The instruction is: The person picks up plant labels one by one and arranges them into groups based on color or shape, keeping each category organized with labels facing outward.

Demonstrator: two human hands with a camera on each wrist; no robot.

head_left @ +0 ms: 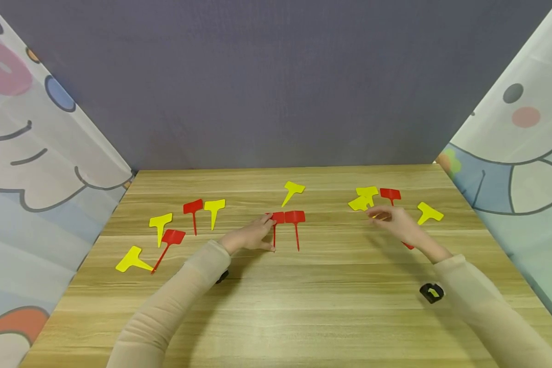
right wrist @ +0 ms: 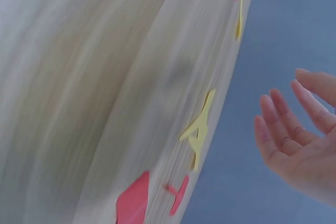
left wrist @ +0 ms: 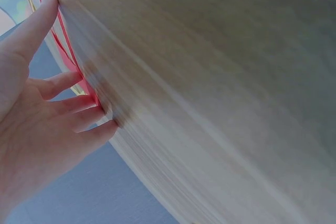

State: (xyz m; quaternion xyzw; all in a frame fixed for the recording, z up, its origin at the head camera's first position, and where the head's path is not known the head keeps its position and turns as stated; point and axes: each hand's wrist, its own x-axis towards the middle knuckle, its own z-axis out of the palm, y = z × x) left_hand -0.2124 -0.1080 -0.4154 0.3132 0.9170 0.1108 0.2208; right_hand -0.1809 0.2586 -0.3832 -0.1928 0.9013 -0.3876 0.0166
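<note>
My left hand [head_left: 253, 234] rests on a red T-shaped plant label [head_left: 278, 217] in the middle of the table. Its fingertips touch the label's head, and the thumb lies at the stem's lower tip. Close beside it on the right lies a second red plant label [head_left: 295, 217], parallel to the first. My right hand [head_left: 397, 223] hovers above the table with loosely bent fingers and holds nothing in the right wrist view. Nearest to it are two overlapping yellow plant labels [head_left: 367, 191] and a red plant label [head_left: 390, 193]. Another red label [head_left: 408, 246] is partly hidden under the right wrist.
Several red and yellow labels lie on the left, among them a red one [head_left: 193, 206] and a yellow one [head_left: 214, 205]. One yellow label [head_left: 294, 188] lies at the back middle, another [head_left: 429, 212] at the right. A grey panel [head_left: 280, 87] stands behind the wooden table [head_left: 294, 317].
</note>
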